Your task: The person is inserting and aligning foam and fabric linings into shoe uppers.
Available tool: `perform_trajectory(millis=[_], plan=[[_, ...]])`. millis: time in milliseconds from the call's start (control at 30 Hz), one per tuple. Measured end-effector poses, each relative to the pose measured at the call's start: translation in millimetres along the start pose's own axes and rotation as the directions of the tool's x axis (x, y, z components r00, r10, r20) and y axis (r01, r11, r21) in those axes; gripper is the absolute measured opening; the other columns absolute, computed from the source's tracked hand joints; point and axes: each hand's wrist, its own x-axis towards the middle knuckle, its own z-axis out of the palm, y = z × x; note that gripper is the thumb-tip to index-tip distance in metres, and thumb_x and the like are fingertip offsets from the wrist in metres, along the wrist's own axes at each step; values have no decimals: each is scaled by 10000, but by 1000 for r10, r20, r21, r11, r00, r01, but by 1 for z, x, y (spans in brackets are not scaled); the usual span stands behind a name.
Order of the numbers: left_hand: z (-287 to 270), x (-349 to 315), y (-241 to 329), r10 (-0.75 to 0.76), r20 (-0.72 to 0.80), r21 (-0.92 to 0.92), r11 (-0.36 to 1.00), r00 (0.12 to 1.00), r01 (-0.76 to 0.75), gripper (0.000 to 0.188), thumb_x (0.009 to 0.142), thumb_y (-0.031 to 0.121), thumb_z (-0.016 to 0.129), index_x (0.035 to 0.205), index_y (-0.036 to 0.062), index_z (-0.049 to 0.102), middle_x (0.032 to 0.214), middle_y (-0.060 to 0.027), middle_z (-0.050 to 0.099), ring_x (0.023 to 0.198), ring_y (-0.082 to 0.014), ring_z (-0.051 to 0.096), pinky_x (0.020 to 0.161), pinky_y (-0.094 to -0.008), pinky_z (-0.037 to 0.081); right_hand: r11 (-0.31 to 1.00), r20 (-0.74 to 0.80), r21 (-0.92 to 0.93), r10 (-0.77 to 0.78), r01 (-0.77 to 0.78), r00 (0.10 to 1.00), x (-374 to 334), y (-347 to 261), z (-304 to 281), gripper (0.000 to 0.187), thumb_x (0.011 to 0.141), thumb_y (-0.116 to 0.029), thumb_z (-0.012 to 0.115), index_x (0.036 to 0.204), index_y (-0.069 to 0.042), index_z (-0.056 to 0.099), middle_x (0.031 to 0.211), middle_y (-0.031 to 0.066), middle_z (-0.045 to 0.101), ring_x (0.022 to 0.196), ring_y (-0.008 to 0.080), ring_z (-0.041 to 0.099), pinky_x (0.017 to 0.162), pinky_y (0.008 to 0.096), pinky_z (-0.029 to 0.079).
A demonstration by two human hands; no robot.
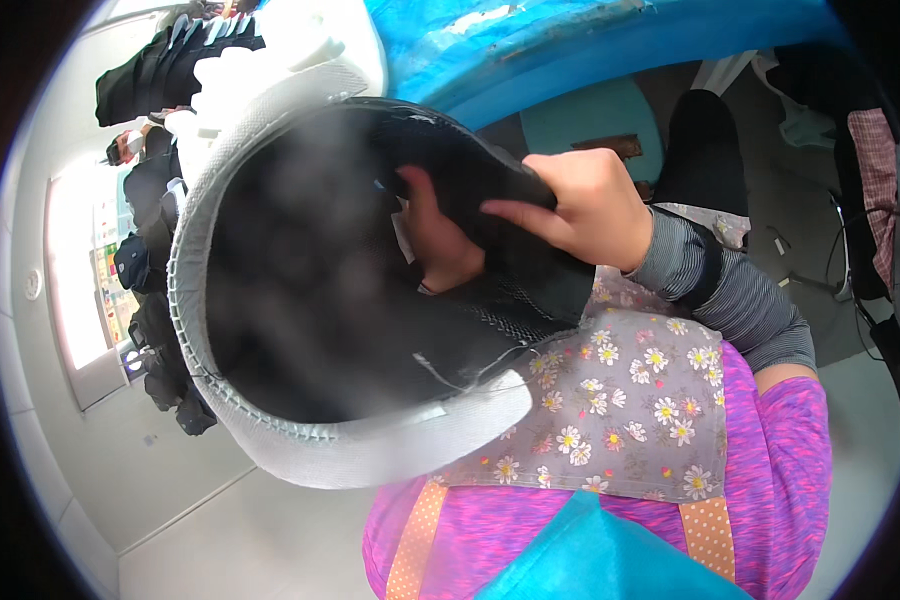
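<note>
A black cap (300, 270) is tipped on its side, its dark hollow facing me. A white band (370, 455) with a stitched edge flares out round its opening. My right hand (595, 210) is closed on the cap's right edge, thumb lying along the black fabric. My left hand (440, 235) shows only partly amid the dark fabric. Its thumb presses on the cap; its other fingers and the arm are mostly hidden. Pale haze like steam drifts across the hollow. A loose thread (450, 375) hangs at the lower edge.
White padded material (280, 65) stands behind the cap. Blue sheeting (610, 45) covers a surface at the top, with a pale green stool seat (590, 130) under it. Dark caps (155, 260) are stacked at the left. A flowered apron (620, 400) lies over my lap.
</note>
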Motion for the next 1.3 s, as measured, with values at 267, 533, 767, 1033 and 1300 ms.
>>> perform_trajectory(millis=[267, 533, 767, 1033, 1300], plan=[[-7, 4, -17, 327, 320, 558, 694, 889, -456, 546, 1028, 418, 550, 1351, -22, 524, 1297, -126, 599, 1172, -196, 571, 1016, -349, 441, 982, 86, 55, 173, -178, 981, 24, 14, -7, 463, 900, -482, 677, 860, -21, 650, 721, 205, 635, 693, 393, 646, 603, 434, 504], [-1, 11, -21, 712, 110, 410, 603, 694, -684, 566, 1037, 460, 505, 1289, -44, 553, 1241, -150, 626, 1097, -251, 629, 947, -374, 503, 926, 243, 61, 349, -373, 905, 19, -3, -1, 693, 820, -511, 757, 1147, 40, 491, 840, 271, 659, 832, 442, 665, 721, 470, 533], [12, 4, -5, 432, -358, 250, 899, 828, -360, 594, 1020, 555, 457, 1323, 55, 556, 1223, -78, 645, 1067, -219, 640, 936, -351, 520, 999, 302, -12, 50, -49, 952, 12, 8, -6, 599, 811, -425, 779, 1046, 1, 431, 687, 195, 609, 681, 406, 640, 587, 440, 512], [19, -4, 7, 252, -316, 30, 966, 915, -256, 600, 1018, 565, 446, 1349, 75, 550, 1245, -78, 644, 1117, -232, 627, 994, -361, 487, 999, 385, 34, 3, -17, 923, 17, 13, -11, 601, 811, -391, 797, 1097, 9, 452, 698, 227, 600, 699, 432, 622, 603, 446, 507], [20, 27, -7, 267, -100, 351, 911, 958, -218, 578, 968, 279, 634, 1440, 46, 394, 1334, -161, 561, 1104, -226, 600, 956, -369, 513, 790, 241, 563, 124, -243, 963, 43, 51, -3, 397, 786, -144, 787, 1122, -3, 628, 1026, 204, 680, 867, 307, 665, 813, 348, 528]])
